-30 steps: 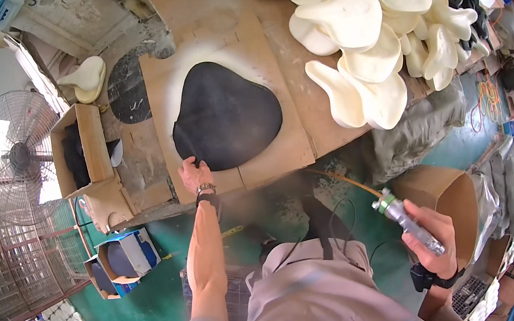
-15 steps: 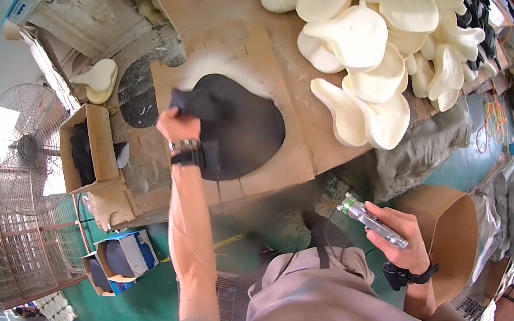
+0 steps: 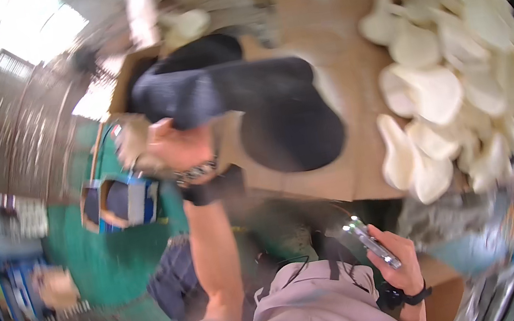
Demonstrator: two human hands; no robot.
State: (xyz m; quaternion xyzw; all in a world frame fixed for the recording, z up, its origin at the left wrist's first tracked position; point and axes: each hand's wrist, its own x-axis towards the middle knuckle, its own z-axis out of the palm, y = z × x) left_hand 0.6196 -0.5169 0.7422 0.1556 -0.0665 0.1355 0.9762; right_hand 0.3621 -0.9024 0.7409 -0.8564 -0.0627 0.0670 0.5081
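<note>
My left hand (image 3: 182, 142) is closed on a dark, flexible sheet (image 3: 181, 95), raised above the left side of the table. The sheet stretches rightward over a dark rounded piece (image 3: 293, 130) lying on the cardboard. Whether both belong to one sheet I cannot tell, as the picture is smeared by motion. Low on the right, in front of my body, my right hand (image 3: 397, 256) grips a slim, silvery, partly clear handheld tool (image 3: 375, 246). Bright spots show at the tool's upper end, and its exact kind is unclear.
A large heap of cream-coloured, saddle-shaped foam pads (image 3: 426, 95) covers the table's right side. At the table's left stands an open cardboard box (image 3: 120, 95). Smaller boxes (image 3: 135, 201) rest on the green floor, and a large carton (image 3: 442, 292) is beside my right forearm.
The dark sheet is lifted and drawn leftward by my left hand, exposing the dark piece's right part. My view has swung left, so the table and foam heap appear farther right.
</note>
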